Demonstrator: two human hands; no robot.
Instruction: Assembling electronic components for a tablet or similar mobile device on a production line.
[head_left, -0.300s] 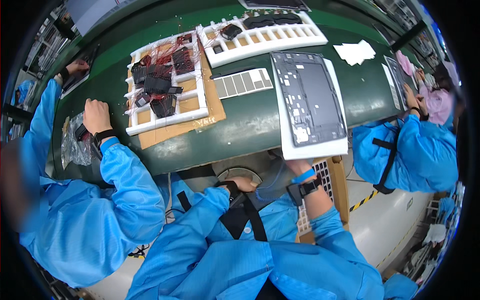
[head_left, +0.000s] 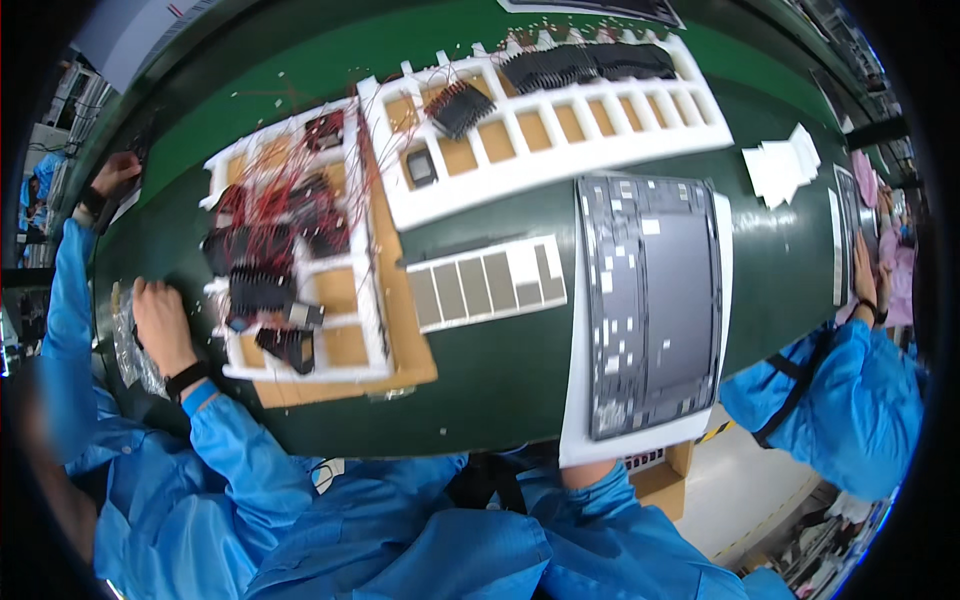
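Note:
A dark flat device housing [head_left: 655,300] dotted with white patches lies on a white board [head_left: 580,430] that overhangs the table's near edge. Just below that board a short stretch of my bare right forearm [head_left: 588,474] shows above the blue sleeve; the right hand itself is hidden under the board and the table edge. My left hand is out of sight too, below the table edge, with only blue sleeve cloth showing there. Left of the housing lies a white sheet with grey rectangular stickers [head_left: 490,285].
A white foam tray [head_left: 375,320] of black parts with red wires lies on cardboard [head_left: 410,365]. Behind stands another foam tray [head_left: 560,155] with black parts. White papers [head_left: 780,170] lie at right. A co-worker's hand [head_left: 165,320] is at left; another co-worker's hands [head_left: 865,275] are far right.
The view has tilted and shifted, so the table fills more of it. Both my hands, seen below the table edge before, are now hidden.

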